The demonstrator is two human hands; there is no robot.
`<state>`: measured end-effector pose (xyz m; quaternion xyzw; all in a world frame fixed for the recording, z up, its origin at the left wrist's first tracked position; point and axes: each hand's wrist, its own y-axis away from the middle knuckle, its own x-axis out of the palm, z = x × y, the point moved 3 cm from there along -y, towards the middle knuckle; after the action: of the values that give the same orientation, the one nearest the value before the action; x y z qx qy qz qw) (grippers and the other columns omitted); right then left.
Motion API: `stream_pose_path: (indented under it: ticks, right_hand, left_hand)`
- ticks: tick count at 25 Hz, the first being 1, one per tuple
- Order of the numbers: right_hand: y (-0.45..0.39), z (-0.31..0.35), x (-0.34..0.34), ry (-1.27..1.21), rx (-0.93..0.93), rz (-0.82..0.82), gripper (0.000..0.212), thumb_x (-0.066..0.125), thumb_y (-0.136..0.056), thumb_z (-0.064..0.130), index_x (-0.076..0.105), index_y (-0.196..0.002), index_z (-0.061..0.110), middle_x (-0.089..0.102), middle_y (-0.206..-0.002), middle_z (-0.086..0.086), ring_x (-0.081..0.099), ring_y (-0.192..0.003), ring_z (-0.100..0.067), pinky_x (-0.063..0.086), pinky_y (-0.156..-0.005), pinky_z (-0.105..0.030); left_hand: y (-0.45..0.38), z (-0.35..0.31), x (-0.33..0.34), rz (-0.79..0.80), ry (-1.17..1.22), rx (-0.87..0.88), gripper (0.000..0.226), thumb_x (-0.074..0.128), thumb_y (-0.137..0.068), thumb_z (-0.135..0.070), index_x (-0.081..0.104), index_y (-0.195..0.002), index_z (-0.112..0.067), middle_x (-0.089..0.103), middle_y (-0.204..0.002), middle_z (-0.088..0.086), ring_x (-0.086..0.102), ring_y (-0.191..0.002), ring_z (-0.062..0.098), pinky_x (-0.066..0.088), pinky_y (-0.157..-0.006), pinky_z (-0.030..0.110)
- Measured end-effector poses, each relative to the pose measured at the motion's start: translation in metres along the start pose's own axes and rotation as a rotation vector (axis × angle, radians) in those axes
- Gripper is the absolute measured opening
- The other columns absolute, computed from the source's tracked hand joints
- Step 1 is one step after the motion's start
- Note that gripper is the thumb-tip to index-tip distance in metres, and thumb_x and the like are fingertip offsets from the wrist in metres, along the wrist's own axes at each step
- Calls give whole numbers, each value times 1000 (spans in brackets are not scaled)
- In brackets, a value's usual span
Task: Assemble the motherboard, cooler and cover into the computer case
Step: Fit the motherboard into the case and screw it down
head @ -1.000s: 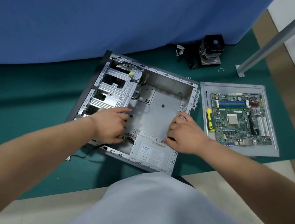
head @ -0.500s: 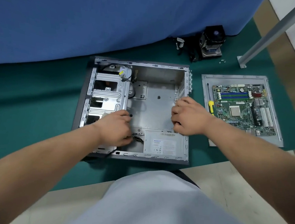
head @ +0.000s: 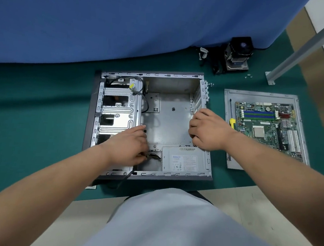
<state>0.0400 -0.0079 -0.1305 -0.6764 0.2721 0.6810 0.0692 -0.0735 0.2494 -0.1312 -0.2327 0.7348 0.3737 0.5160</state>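
The open grey computer case (head: 169, 123) lies flat on the green mat, square to me. My left hand (head: 129, 145) reaches inside it, fingers curled over the edge of the drive cage (head: 117, 111) beside a bundle of cables. My right hand (head: 207, 132) grips the case's right wall. The green motherboard (head: 263, 124) rests on the grey cover panel (head: 257, 96) to the right of the case. The black cooler (head: 238, 53) stands at the back by the blue curtain.
A power supply (head: 183, 160) fills the case's near right corner. A yellow-handled screwdriver (head: 232, 122) lies on the cover's left edge. Small screws (head: 248, 76) are scattered near the cooler. A slanted metal post (head: 305, 45) stands at the far right.
Both hands have turned the case from a skewed angle until it lies square to me. The hands keep their hold on it.
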Motion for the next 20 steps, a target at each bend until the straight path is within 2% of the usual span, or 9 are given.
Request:
stream_pose_path:
  ticks: [4, 7, 9, 11, 13, 15, 17, 20]
  right_hand:
    - [0, 1, 1, -24, 13, -21, 43, 35, -90, 39, 76, -89, 26, 65, -90, 9, 48, -94, -19, 30, -110, -37]
    - [1, 2, 2, -41, 26, -34, 42, 37, -89, 38, 76, -87, 25, 65, -88, 9, 49, -94, -19, 32, -110, -37]
    - [1, 2, 4, -48, 35, -39, 41, 36, -89, 38, 76, -86, 25, 65, -87, 10, 49, -94, -19, 32, -110, -37]
    - [1, 2, 3, -57, 46, -42, 42, 36, -88, 38, 76, -85, 25, 64, -86, 10, 49, -93, -18, 32, -110, -37]
    - [0, 3, 3, -52, 55, -36, 42, 36, -88, 38, 76, -85, 26, 65, -87, 11, 49, -94, -18, 31, -110, -36]
    - [0, 4, 4, -46, 62, -16, 40, 37, -89, 38, 76, -89, 27, 66, -90, 11, 49, -96, -17, 30, -111, -36]
    - [-3, 6, 5, -66, 90, 32, 37, 40, -92, 35, 76, -97, 30, 68, -97, 13, 48, -102, -16, 26, -114, -36]
    - [-16, 16, -2, -164, 221, 115, 36, 38, -98, 30, 71, -112, 30, 68, -112, 10, 50, -111, -18, 18, -117, -38]
  left_hand:
    - [-5, -1, -3, 167, 7, -62, 23, 54, -91, -44, 73, -91, -32, 66, -97, -14, 45, -125, 10, -7, -128, 34]
    - [-12, -10, 0, 273, -99, -118, 24, 50, -93, -35, 72, -94, -27, 66, -96, -8, 45, -126, 17, -10, -127, 38]
    - [-12, -16, 3, 263, -144, -132, 25, 49, -95, -33, 71, -99, -23, 66, -98, -5, 46, -124, 20, -11, -127, 40]
    - [-5, -14, 3, 174, -71, -128, 25, 52, -96, -36, 71, -101, -21, 65, -104, -4, 45, -125, 19, -9, -127, 37]
    - [7, -10, 1, 52, 93, -114, 24, 60, -95, -38, 74, -99, -20, 63, -118, -3, 41, -134, 20, 6, -126, 34]
    - [21, -8, -1, -83, 181, -89, 22, 66, -95, -34, 78, -101, -17, 60, -132, 3, 41, -139, 26, 28, -122, 38]
    - [37, -5, 0, -193, 227, -118, 22, 68, -95, -31, 76, -110, -17, 54, -138, 4, 44, -133, 27, 41, -112, 41]
    - [56, 1, -2, -200, 321, -228, 31, 62, -97, -38, 61, -123, -21, 48, -128, -4, 54, -109, 20, 50, -94, 34]
